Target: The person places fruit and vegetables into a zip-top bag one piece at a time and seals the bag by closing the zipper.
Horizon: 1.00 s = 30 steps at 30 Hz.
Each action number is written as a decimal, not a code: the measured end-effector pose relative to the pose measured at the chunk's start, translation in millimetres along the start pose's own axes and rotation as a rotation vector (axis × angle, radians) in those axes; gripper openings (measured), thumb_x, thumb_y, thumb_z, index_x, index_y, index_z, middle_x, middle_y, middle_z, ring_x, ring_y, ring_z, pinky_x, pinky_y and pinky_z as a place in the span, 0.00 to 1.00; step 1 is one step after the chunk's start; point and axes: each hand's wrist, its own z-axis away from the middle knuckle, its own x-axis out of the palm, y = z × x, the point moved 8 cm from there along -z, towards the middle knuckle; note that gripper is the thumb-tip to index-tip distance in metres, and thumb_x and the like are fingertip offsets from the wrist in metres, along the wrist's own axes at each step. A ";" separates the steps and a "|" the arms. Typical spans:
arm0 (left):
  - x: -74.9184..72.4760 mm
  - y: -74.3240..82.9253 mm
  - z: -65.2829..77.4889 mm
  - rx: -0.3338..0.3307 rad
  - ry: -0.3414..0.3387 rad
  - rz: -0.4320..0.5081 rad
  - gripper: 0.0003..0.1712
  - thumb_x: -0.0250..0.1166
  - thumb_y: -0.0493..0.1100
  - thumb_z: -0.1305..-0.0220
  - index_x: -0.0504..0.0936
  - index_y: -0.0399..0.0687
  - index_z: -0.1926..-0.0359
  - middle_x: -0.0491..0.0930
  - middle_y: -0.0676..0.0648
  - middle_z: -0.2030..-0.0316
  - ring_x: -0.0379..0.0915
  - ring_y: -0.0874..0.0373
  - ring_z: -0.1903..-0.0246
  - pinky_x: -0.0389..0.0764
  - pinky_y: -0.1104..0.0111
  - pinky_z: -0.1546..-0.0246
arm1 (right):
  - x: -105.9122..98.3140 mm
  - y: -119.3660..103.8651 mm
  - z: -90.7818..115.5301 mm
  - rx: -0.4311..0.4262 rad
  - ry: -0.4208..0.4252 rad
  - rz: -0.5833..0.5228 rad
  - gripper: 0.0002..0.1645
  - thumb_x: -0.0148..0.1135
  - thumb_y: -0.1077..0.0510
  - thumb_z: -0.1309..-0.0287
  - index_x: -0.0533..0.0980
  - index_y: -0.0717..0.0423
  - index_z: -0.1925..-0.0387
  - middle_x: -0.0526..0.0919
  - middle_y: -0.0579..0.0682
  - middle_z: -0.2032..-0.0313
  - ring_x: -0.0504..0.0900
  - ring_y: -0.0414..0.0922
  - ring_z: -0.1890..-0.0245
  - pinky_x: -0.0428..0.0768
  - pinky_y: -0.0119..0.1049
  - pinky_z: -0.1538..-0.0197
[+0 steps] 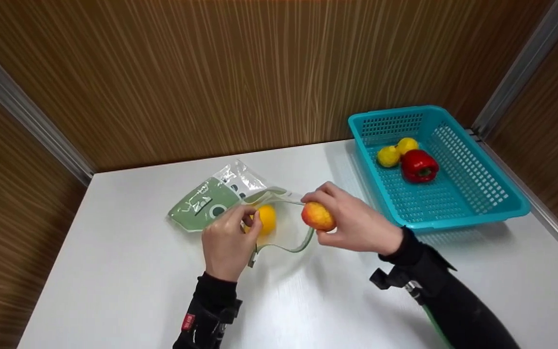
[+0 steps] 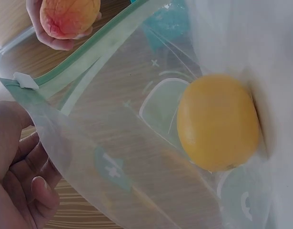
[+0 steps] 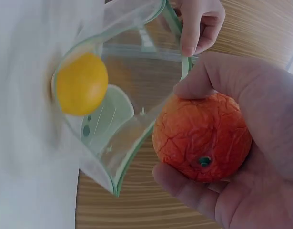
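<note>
Peach-like red-and-orange fruit (image 1: 318, 216) sits between the curled thumb and fingers of a person's right hand (image 1: 356, 220), at the right side of the open mouth of a clear, green-edged zip bag (image 2: 127, 129). At the bag's near-left edge, the left hand (image 1: 228, 242) pinches the rim beside an orange (image 1: 266, 219) inside the bag, while a turquoise basket (image 1: 458, 222) right of it holds two lemons (image 1: 388, 156) and a red bell pepper (image 1: 419, 166).
</note>
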 end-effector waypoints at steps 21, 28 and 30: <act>-0.1 -2.3 -0.6 0.013 0.006 0.014 0.02 0.67 0.41 0.46 0.84 0.48 0.71 0.81 0.52 0.81 0.76 0.60 0.81 0.73 0.72 0.81 | 30.4 -12.4 -3.0 -0.020 -0.017 -0.078 0.35 0.66 0.53 0.56 0.68 0.41 0.42 0.72 0.44 0.51 0.76 0.36 0.58 0.81 0.26 0.55; -2.0 -0.2 -0.6 0.017 0.014 0.012 0.03 0.67 0.41 0.46 0.83 0.47 0.71 0.81 0.52 0.81 0.75 0.60 0.81 0.72 0.72 0.82 | 41.0 -12.6 -2.4 -0.013 -0.043 -0.085 0.35 0.66 0.52 0.55 0.68 0.41 0.41 0.72 0.43 0.50 0.76 0.37 0.57 0.81 0.27 0.54; -2.8 0.3 -0.4 0.022 0.028 0.019 0.03 0.67 0.41 0.46 0.83 0.47 0.72 0.81 0.52 0.81 0.75 0.60 0.81 0.72 0.73 0.82 | 46.3 -12.3 -2.7 -0.010 -0.057 -0.092 0.35 0.66 0.52 0.54 0.67 0.40 0.41 0.72 0.43 0.50 0.76 0.37 0.57 0.81 0.28 0.54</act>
